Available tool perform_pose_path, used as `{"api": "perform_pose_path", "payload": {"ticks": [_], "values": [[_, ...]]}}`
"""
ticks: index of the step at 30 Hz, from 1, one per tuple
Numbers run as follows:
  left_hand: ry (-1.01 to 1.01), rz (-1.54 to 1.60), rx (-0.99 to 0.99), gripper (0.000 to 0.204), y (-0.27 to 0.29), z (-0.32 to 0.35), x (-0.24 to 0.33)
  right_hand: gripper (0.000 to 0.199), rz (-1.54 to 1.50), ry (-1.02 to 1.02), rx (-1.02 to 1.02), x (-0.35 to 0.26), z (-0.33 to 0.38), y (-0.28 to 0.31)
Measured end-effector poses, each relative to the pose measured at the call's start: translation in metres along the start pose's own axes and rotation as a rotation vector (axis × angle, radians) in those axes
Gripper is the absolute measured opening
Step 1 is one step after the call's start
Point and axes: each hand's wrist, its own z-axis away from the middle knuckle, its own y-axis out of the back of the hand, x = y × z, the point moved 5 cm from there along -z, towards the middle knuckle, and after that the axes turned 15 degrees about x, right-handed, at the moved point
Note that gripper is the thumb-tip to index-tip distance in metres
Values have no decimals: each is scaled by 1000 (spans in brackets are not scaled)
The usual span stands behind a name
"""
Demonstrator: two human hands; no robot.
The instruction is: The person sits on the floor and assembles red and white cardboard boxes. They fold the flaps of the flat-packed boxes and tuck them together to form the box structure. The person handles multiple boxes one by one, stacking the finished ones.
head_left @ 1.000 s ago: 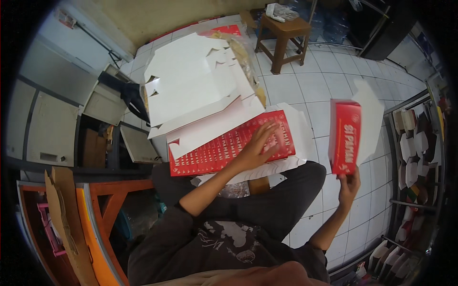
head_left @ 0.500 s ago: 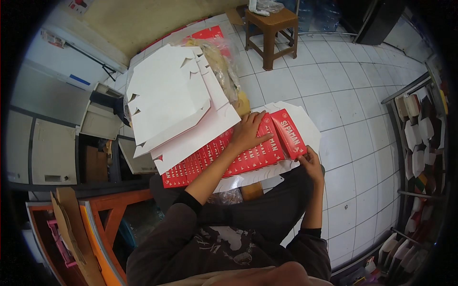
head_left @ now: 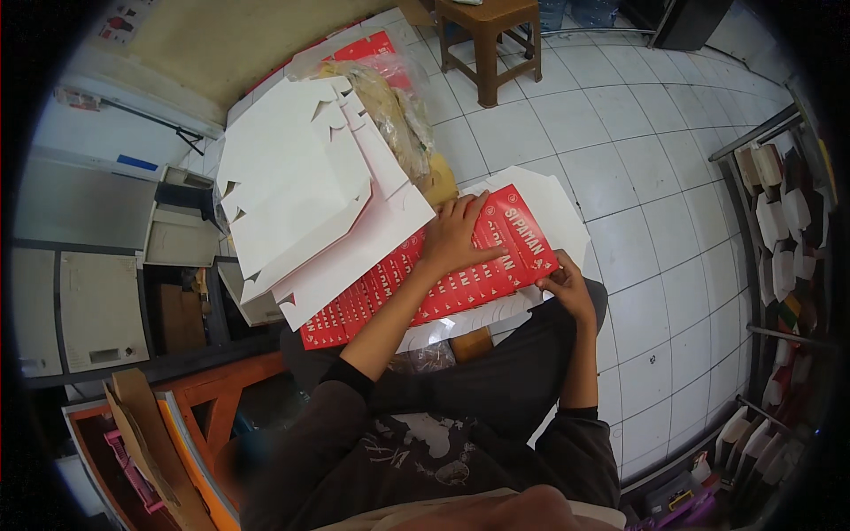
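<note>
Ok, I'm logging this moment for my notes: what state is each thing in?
Red printed carton: flat, unfolded, lying on the lap.
White carton blanks: flat, stacked, fanned out.
Plastic bag: crumpled, lying on the floor.
Left hand: open, pressed flat on the red carton.
Right hand: pinching the carton's corner edge.
Wooden stool: upright.

Open tiled floor (head_left: 655, 221) lies right of the red flat boxes (head_left: 425, 274). White carton stack (head_left: 301, 195) and plastic bag (head_left: 398, 115) block the far left.

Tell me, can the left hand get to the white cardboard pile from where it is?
Probably yes: the left hand lies flat on the red boxes, right beside the white cardboard pile, with nothing between them.
</note>
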Motion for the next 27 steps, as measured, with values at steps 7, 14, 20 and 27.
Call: {"api": "perform_pose_path", "payload": {"ticks": [7,14,20,27], "values": [[-41,-46,12,107,0,-1,2,28,14,-30,125,23,1,-6],[-48,-72,12,109,-2,-1,-1,21,172,1,94,22,8,-14],[-30,-84,11,108,-3,-2,0,19,230,207,-62,0,3,-4],[21,-30,0,103,-3,0,0,19,341,69,-164,39,-2,1]]}}
